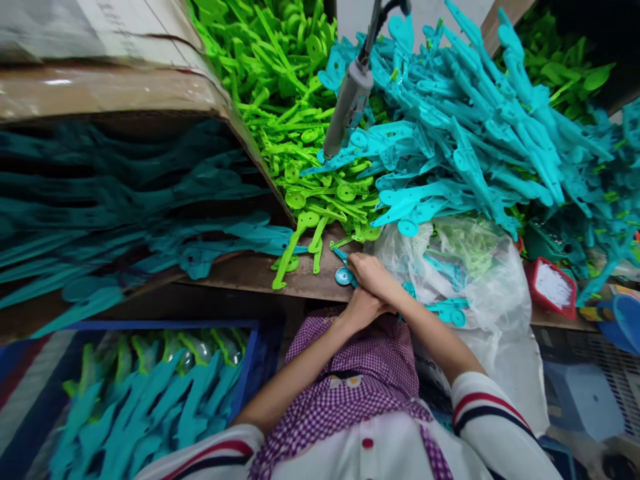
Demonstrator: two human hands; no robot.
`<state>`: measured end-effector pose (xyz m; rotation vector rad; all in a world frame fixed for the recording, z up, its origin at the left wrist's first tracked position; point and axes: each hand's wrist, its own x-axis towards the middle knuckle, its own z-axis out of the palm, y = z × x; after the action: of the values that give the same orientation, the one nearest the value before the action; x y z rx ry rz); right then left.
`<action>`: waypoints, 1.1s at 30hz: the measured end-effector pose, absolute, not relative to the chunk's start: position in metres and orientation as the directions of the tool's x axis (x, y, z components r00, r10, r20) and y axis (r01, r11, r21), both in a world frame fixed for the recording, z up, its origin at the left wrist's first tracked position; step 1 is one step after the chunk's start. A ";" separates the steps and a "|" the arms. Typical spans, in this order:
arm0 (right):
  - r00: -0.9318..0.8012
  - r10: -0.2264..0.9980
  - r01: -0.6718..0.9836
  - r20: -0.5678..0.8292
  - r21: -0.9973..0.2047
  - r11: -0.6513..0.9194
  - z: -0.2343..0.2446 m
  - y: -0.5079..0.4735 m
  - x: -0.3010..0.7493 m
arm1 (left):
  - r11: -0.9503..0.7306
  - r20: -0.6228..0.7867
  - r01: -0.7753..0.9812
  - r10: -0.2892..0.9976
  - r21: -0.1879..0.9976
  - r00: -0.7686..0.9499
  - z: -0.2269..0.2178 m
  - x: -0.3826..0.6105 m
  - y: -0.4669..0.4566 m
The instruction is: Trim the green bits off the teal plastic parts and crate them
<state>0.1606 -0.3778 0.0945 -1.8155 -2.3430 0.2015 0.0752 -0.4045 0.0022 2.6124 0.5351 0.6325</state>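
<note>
Over the front edge of the bench, my right hand (371, 273) is closed on a turquoise plastic part (343, 276). A round disc and a thin pointed tip of that part stick out beyond my fingers. My left hand (364, 308) is just below, tucked against my right wrist with its fingers curled. It seems to steady the same part, but its fingertips are mostly hidden. Loose lime-green plastic arms with round ends (286, 260) lie on the bench to the left of my hands. A grey electric screwdriver (349, 107) hangs point-down above the bench.
Large heaps of turquoise parts (465, 133) and green parts (280, 67) cover the back. A cardboard box (125, 90) of turquoise pieces stands left, above a blue crate (254, 360). At right are a clear plastic bag (500, 280) and a red tub (531, 283) of small white pieces.
</note>
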 end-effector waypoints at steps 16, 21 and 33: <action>-0.058 0.935 0.769 0.350 -0.582 0.265 0.092 -0.450 0.181 | -0.914 0.552 0.256 0.395 0.314 0.734 0.001 0.047 -0.409; 0.240 0.868 0.750 0.434 -0.651 0.118 0.116 -0.522 0.216 | -0.947 0.623 0.128 0.291 0.293 0.727 0.007 0.020 -0.407; 0.397 0.841 0.856 0.367 -0.478 -0.195 0.110 -0.455 0.337 | -0.899 0.550 0.292 0.431 0.325 0.715 0.010 0.070 -0.403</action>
<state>0.3372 -0.4554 0.1099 -2.0336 -1.4447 -0.0306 0.0701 -0.4028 0.0097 2.7067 0.5787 0.9485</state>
